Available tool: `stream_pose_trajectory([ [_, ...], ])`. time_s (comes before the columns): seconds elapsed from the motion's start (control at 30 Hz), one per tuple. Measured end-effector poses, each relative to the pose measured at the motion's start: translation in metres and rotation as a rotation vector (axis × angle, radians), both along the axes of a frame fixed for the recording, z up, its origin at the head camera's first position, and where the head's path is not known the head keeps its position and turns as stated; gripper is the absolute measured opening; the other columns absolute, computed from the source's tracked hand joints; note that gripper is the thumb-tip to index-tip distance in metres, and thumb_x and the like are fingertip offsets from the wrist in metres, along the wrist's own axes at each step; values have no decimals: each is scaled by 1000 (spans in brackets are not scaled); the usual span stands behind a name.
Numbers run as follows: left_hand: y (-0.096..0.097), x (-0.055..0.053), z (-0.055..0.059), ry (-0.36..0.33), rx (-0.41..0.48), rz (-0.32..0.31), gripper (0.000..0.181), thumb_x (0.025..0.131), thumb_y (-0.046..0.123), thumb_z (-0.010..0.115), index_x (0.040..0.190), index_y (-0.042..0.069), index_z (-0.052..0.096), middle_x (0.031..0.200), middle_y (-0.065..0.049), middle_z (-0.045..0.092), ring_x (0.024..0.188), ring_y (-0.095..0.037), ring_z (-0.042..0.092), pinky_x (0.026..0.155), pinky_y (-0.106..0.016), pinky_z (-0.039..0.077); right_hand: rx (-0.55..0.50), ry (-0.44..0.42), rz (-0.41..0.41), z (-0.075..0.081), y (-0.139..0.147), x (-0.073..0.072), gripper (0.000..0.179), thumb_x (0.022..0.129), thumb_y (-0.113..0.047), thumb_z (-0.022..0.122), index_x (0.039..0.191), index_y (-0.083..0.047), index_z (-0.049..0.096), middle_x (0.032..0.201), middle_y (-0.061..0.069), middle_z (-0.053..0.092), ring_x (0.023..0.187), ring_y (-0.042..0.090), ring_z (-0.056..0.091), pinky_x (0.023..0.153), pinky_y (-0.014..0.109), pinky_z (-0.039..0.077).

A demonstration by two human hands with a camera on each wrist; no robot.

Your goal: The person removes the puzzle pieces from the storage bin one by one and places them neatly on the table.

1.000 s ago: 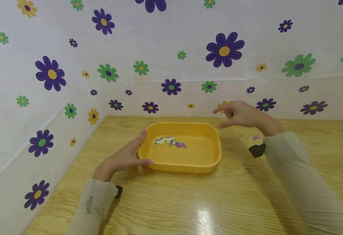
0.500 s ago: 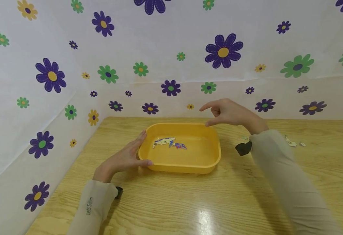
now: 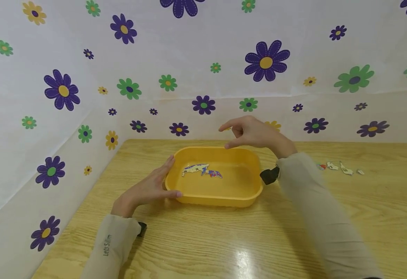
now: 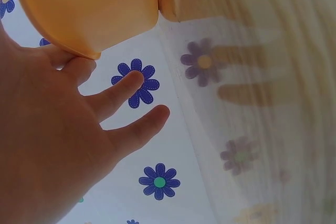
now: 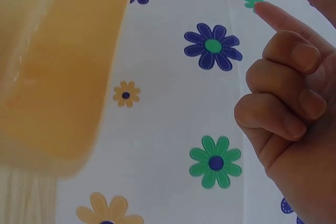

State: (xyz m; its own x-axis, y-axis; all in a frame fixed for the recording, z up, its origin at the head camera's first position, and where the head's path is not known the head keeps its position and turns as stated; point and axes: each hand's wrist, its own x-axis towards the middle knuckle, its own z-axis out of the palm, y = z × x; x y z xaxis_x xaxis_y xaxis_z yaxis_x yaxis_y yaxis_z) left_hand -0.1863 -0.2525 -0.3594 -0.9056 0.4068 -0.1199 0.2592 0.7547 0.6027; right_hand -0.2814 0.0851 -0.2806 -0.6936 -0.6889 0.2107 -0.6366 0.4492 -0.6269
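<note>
A yellow plastic tray (image 3: 238, 201) stands on the wooden table. My left hand (image 3: 146, 193) holds its left end, thumb at the front rim and fingers along the outer side. In the left wrist view the ring and little fingers stretch out free of the tray. Inside the tray lie thin, irregular flat pieces: a cream one with blue edging (image 3: 194, 168) and, beside it, a purple-red one (image 3: 215, 174). Above the back rim hovers my right hand (image 3: 255, 132), with thumb and index finger spread apart and the other fingers folded inward. Nothing shows between them.
Several small scraps lie right of the tray, among them a cream scrap (image 3: 345, 169) and a red-and-blue scrap (image 3: 321, 166). White flowered sheeting (image 3: 224, 77) rises behind the table (image 3: 196, 236) and along its left side.
My right hand has moved left from beyond the tray's right end to over its back rim, uncovering scraps on the right. The left hand and tray have stayed put.
</note>
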Motion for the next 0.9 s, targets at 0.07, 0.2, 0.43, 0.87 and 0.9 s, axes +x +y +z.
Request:
stream_pose_trajectory([
  [0.07,0,0,0,0,0,-2,119,82,63,74,164,12,5,170,-6,-2,154,-37,6,120,-61,12,-9,-15,0,-2,-6,-1,44,86,-11,82,125,4,68,63,-2,40,61,17,38,60,28,34],
  [0.2,1,-1,0,1,-1,-2,119,82,63,75,164,11,6,170,-6,-2,154,-36,6,120,-61,12,-41,-41,1,-8,-16,-3,42,86,-10,81,124,4,68,63,-1,41,60,17,38,59,28,34],
  [0.43,1,-1,1,-6,-5,1,118,83,62,74,164,13,5,170,-6,-2,154,-36,6,120,-61,12,-81,-101,34,-21,-31,-7,38,88,-9,79,123,3,70,63,0,42,59,17,38,56,26,33],
  [0.87,0,-2,-1,-4,-2,-5,118,83,62,75,164,13,5,170,-8,-2,154,-36,5,120,-61,12,25,-213,98,-55,-40,-14,33,87,-2,77,118,6,72,62,0,42,58,14,38,55,24,31],
  [0.9,0,-2,-1,-3,-3,-5,118,83,62,75,164,13,5,170,-7,-2,154,-36,5,120,-61,12,45,-215,95,-57,-41,-15,33,87,-3,77,118,6,72,62,1,44,59,14,39,55,24,32],
])
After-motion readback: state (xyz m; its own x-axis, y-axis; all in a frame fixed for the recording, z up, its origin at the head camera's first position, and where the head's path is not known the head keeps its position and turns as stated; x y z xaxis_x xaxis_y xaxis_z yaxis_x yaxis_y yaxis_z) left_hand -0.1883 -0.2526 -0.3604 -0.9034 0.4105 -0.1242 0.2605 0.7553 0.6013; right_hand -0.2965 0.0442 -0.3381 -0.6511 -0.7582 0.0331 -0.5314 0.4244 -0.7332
